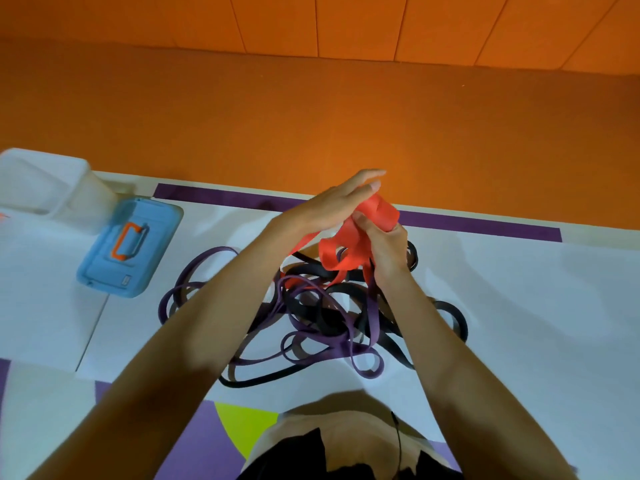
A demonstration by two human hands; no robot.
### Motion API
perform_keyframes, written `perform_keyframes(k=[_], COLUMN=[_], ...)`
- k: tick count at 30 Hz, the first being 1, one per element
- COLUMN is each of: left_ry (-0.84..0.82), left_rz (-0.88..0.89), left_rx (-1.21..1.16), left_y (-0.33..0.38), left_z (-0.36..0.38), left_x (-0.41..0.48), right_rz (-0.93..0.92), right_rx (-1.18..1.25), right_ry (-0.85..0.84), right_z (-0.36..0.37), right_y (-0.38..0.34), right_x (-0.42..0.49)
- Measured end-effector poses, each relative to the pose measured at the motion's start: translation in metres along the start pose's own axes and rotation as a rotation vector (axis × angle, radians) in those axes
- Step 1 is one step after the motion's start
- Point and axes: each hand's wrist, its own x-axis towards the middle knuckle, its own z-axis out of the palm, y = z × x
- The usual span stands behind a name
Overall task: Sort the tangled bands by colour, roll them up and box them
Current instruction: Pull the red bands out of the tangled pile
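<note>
my right hand clutches the red band above the purple and black tangle; my left hand lies flat-fingered against it. i'd wind each turn snug and flat, easing the tail free of the tangle, not yanking.

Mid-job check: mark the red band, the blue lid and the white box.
red band [379, 211]: head view, wide loop at its top.
blue lid [104, 271]: head view, flat face, lower half.
white box [93, 199]: head view, side wall nearest the lid.
</note>
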Motion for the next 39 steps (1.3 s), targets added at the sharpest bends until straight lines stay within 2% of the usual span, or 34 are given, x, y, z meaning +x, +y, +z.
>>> perform_keyframes(k=[4, 6, 9, 12, 17, 24, 26, 29, 33, 37, 39], left_ry=[0.346, 0.443, 0.22, 0.098, 0.256, 0.544, 0.556, 0.55, 0.706, 0.892, 0.9], left_rz=[-0.102, -0.23, -0.503, -0.619, -0.363, -0.291, -0.239, -0.165, -0.092, -0.053, -0.017], left_rx=[-0.267, -0.157, 0.112, 0.127, -0.049, -0.23, -0.165, 0.053, 0.319, 0.205, 0.14], left_y=[-0.04, -0.08, -0.131, -0.157, -0.164, -0.166, -0.169, -0.172, -0.17, -0.15, -0.137], left_z=[-0.015, -0.014, -0.002, 0.014, 0.028, 0.007, -0.001, -0.007, -0.011, -0.003, 0.001], left_x=[-0.026, -0.04, -0.05, -0.047, -0.034, -0.031, -0.029, -0.022, -0.01, 0.008, 0.018], right_rz=[0.098, 0.137, 0.143, 0.161, 0.109, 0.061, 0.046, 0.038, 0.042, 0.114, 0.135], right_rx=[0.054, 0.051, 0.095, 0.161, 0.079, -0.042, -0.059, -0.055, -0.015, 0.006, 0.022], right_ry=[0.159, 0.18, 0.149, 0.133, 0.071, 0.082, 0.075, 0.075, 0.04, -0.016, 0.001], right_z=[-0.014, -0.026, -0.042, -0.051, -0.077, -0.096, -0.099, -0.103, -0.117, -0.128, -0.133], right_y=[-0.007, -0.013, -0.019, -0.029, -0.043, -0.05, -0.051, -0.058, -0.066, -0.067, -0.066], right_x=[0.011, 0.015, 0.014, 0.007, -0.002, -0.005, -0.008, -0.015, -0.021, -0.029, -0.031])
